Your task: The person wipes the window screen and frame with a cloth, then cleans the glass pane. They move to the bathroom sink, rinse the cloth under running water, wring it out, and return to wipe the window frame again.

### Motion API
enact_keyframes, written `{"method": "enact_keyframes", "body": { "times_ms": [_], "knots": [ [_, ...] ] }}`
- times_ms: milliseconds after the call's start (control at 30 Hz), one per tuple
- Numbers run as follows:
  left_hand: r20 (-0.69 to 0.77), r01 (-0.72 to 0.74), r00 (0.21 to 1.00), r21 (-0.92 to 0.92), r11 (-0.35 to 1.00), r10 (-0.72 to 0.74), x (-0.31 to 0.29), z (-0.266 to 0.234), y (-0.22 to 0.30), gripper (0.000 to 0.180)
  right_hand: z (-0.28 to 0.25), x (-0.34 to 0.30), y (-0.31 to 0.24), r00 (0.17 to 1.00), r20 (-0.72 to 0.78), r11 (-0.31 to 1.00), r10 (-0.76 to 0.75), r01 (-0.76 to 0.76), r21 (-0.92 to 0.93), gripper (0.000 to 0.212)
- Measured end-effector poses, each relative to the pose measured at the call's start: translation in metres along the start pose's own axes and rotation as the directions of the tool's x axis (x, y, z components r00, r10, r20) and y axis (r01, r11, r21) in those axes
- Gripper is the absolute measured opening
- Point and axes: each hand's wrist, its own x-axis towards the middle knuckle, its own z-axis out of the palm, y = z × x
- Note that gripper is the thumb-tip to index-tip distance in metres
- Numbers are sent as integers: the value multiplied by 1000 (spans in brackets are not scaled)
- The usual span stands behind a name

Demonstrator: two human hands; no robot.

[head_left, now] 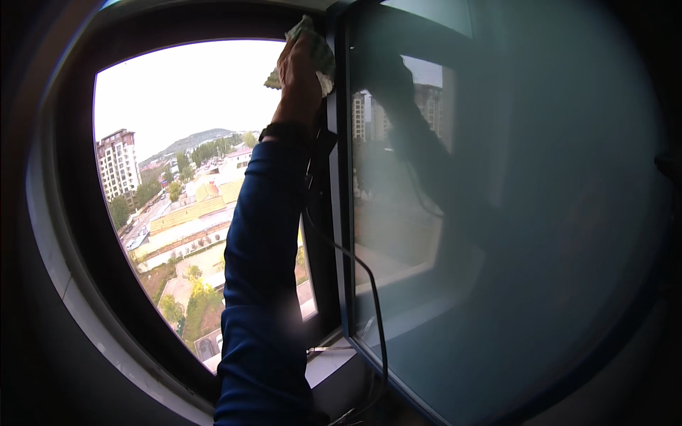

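My left hand [295,74] is raised high at the upper right corner of the window opening. Its fingers are closed around a crumpled green and white cloth [323,60], which sticks out above and on both sides of the hand. The cloth is against or very near the dark window frame [206,34]; the exact contact is hidden by the hand. A dark band [285,133] circles the wrist, just above the blue sleeve [263,248]. My right hand is out of sight.
A glass window sash [540,213] with a dark edge stands swung inward on the right, reflecting the raised arm. A thin dark cable [378,305] hangs beside the sleeve. Below is a pale sill [328,366] with a metal stay [330,348]. Buildings and trees lie far below outside.
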Motion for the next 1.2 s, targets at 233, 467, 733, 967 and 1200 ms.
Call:
{"method": "enact_keyframes", "body": {
  "times_ms": [233,467,733,967,1200],
  "knots": [
    [211,-291,955,516,806,209,45,27,-32,35,11,-2,-2,999,-3,999,35,-35,-1,59],
    [-53,-46,991,731,681,123,28,17,-42,35,21,-1,-2,999,-3,999,49,-49,8,58],
    [155,-482,850,613,626,503,50,96,-17,30,28,-5,-1,999,-5,999,45,-45,10,57],
    [473,-794,422,605,62,773,37,155,10,12,38,-13,6,999,-30,999,36,-35,27,56],
    [433,-747,337,664,-42,836,26,185,22,19,34,-10,16,1000,-6,999,-21,21,42,55]
  ]
}}
